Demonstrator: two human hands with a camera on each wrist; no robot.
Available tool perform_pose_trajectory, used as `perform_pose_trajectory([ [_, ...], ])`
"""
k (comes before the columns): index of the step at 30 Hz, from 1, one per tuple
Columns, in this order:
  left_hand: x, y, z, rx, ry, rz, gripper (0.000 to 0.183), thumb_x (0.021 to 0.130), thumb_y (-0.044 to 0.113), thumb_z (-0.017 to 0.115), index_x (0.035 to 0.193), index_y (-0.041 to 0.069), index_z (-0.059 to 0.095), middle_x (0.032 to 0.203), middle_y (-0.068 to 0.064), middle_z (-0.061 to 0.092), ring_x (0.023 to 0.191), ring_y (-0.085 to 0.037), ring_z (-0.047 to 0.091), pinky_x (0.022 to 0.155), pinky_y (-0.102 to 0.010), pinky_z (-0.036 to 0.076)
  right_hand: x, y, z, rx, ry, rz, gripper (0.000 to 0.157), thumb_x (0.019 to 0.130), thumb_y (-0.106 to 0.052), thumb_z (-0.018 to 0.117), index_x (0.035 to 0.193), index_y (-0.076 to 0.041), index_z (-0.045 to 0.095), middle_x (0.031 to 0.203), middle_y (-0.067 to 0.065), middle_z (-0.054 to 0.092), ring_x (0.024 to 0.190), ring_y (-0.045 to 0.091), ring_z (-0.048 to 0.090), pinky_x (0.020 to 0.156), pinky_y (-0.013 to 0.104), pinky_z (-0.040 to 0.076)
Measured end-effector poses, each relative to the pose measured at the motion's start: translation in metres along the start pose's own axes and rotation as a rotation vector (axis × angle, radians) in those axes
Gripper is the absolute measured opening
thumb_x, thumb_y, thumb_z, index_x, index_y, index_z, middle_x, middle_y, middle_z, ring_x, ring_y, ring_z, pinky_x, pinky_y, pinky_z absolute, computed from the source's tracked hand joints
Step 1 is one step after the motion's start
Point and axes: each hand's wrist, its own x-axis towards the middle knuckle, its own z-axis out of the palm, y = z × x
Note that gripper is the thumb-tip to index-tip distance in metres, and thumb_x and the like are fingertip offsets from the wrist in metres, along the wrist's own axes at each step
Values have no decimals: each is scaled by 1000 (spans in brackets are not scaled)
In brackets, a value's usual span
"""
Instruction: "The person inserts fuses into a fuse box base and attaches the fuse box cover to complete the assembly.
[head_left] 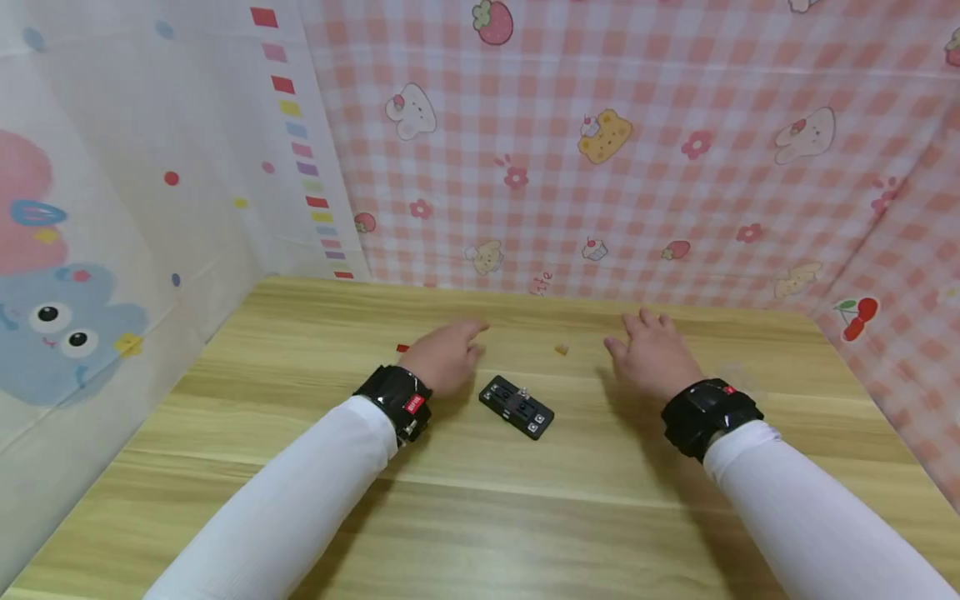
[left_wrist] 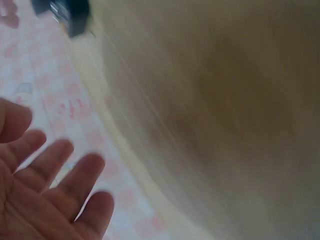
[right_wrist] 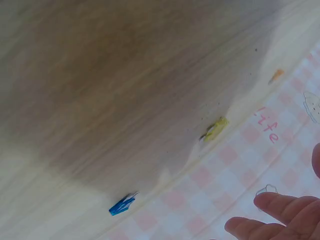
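My left hand (head_left: 442,358) hovers low over the table just left of a small black rectangular block with metal contacts (head_left: 517,407). In the left wrist view its fingers (left_wrist: 80,175) are loosely spread, with nothing between them. On the other side my right hand (head_left: 652,354) reaches toward the table's far part, fingers apart and holding nothing. Between the hands lies a tiny yellowish piece (head_left: 562,349). The right wrist view shows a blue piece (right_wrist: 122,204) and a yellow piece (right_wrist: 216,129), both with metal ends, plus an orange piece (right_wrist: 277,75).
A small red piece (head_left: 402,348) pokes out beside the left hand. The wooden table (head_left: 480,517) ends at a pink checked cloth (head_left: 540,183), with a white printed cloth (head_left: 150,208) along the left. Blurred, a dark shape (left_wrist: 75,17) tops the left wrist view.
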Motion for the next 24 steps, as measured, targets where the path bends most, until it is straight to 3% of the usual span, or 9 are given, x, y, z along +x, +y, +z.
perform_pose_trajectory([
  [6, -15, 10, 5, -41, -147, 31, 53, 107, 12, 53, 159, 20, 48, 163, -5, 49, 151, -29, 45, 125, -48, 36, -5, 6, -7, 57, -30, 23, 66, 113, -37, 41, 157, 11, 34, 165, 39, 23, 155, 56, 18, 127, 65, 16],
  [11, -21, 16, 8, -80, -235, 61, 61, 98, 9, 67, 156, 18, 51, 157, -10, 56, 142, -26, 54, 120, -46, 41, -8, 9, -12, 83, -32, 48, 66, 113, -39, 40, 157, 10, 36, 165, 39, 25, 155, 56, 21, 125, 66, 19],
  [16, -22, 21, 12, -46, -231, 81, 64, 92, 13, 79, 152, 16, 56, 153, -7, 59, 139, -24, 55, 119, -43, 42, -9, 13, -14, 74, -9, 38, 63, 113, -35, 38, 155, 12, 38, 163, 39, 28, 153, 56, 25, 125, 65, 21],
  [24, -24, 25, 24, 65, -144, 89, 49, 91, 15, 81, 139, 18, 70, 143, -3, 68, 134, -27, 60, 116, -43, 44, -10, 19, -14, 67, -8, 49, 57, 113, -29, 38, 155, 10, 41, 162, 39, 30, 151, 56, 28, 124, 66, 24],
])
